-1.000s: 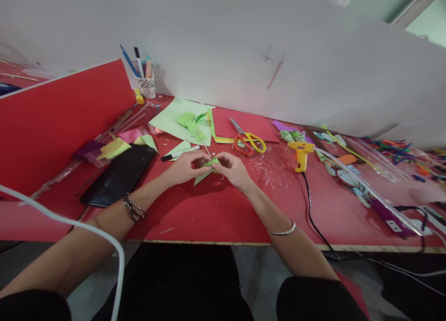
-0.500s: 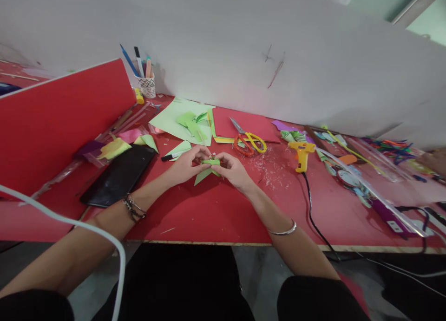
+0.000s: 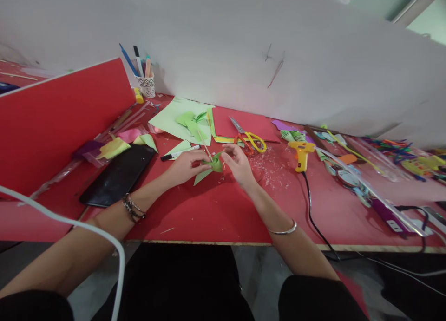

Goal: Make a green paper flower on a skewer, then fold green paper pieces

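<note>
My left hand (image 3: 186,167) pinches a curled strip of green paper (image 3: 217,163) over the middle of the table. A thin pale stick (image 3: 208,150) rises from behind the curl, and I cannot tell whether it is attached. My right hand (image 3: 239,165) is just right of the paper, thumb and fingers apart, with nothing visible between them. Beneath the left fingers lies a pale green paper piece (image 3: 202,177). A black-capped marker (image 3: 174,154) rests left of the left hand. Behind the right hand are scissors (image 3: 256,142) with red and yellow handles.
A yellow glue gun (image 3: 301,154) with a black cord stands to the right. At left lie a black phone (image 3: 118,176) and a red board (image 3: 62,121). Green paper sheets (image 3: 167,119) and a pen cup (image 3: 146,86) are at the back. A white cable (image 3: 87,228) crosses the lower left.
My right hand has let go of the green paper and its fingers have spread. The rolled paper has turned and now shows a rounded curl. My left hand stays nearly in place.
</note>
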`<action>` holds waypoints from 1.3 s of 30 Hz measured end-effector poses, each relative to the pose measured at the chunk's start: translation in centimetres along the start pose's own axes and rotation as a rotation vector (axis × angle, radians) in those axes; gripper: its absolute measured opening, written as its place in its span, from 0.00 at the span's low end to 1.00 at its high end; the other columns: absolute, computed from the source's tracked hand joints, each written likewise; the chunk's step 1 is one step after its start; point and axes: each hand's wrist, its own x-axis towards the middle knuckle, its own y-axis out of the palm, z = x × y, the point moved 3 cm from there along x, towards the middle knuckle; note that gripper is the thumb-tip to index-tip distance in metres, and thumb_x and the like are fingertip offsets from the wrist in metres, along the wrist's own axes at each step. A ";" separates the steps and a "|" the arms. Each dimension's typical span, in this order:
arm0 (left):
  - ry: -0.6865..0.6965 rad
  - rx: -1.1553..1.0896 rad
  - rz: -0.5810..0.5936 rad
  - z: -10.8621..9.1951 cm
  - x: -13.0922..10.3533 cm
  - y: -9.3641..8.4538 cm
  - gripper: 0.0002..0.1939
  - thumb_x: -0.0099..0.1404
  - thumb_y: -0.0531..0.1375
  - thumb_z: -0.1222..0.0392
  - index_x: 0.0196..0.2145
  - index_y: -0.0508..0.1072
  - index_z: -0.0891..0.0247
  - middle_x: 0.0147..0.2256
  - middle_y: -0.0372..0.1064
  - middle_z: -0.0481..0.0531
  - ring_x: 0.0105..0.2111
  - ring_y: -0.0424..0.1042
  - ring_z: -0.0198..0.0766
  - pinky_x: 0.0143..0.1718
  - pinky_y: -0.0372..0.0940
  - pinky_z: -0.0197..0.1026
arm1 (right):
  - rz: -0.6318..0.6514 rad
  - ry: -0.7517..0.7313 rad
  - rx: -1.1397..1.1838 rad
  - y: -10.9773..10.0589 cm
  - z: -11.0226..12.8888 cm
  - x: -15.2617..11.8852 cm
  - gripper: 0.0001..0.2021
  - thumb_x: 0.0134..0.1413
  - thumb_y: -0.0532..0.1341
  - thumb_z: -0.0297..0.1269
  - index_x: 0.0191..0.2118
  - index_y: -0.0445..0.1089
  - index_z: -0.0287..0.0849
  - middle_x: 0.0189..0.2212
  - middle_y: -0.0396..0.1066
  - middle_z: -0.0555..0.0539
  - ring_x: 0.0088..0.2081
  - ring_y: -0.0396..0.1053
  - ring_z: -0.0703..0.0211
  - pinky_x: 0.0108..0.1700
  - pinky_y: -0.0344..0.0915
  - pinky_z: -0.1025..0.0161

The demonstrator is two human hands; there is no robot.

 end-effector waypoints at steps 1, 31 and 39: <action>0.000 0.006 -0.006 0.0 0.0 0.0 0.10 0.59 0.55 0.54 0.30 0.69 0.63 0.32 0.69 0.51 0.33 0.65 0.36 0.37 0.60 0.38 | 0.037 0.015 0.021 0.1 -0.2 0.0 0.11 0.46 0.58 0.42 0.35 0.63 0.43 0.30 0.65 0.50 0.33 0.63 0.64 0.36 0.61 0.65; -0.107 -0.106 0.019 -0.7 0.1 0.0 0.09 0.59 0.55 0.56 0.28 0.67 0.65 0.27 0.64 0.48 0.28 0.62 0.32 0.30 0.58 0.34 | 0.242 0.219 0.310 1.1 -1.6 -0.4 0.12 0.43 0.61 0.43 0.34 0.65 0.42 0.26 0.64 0.53 0.26 0.62 0.69 0.29 0.60 0.70; -0.109 -0.058 0.024 -0.2 0.0 0.3 0.10 0.58 0.55 0.55 0.28 0.68 0.65 0.25 0.64 0.47 0.25 0.61 0.31 0.26 0.57 0.33 | 0.270 0.221 0.196 1.1 -0.9 -0.5 0.11 0.43 0.61 0.42 0.32 0.67 0.41 0.26 0.64 0.53 0.26 0.60 0.70 0.29 0.58 0.70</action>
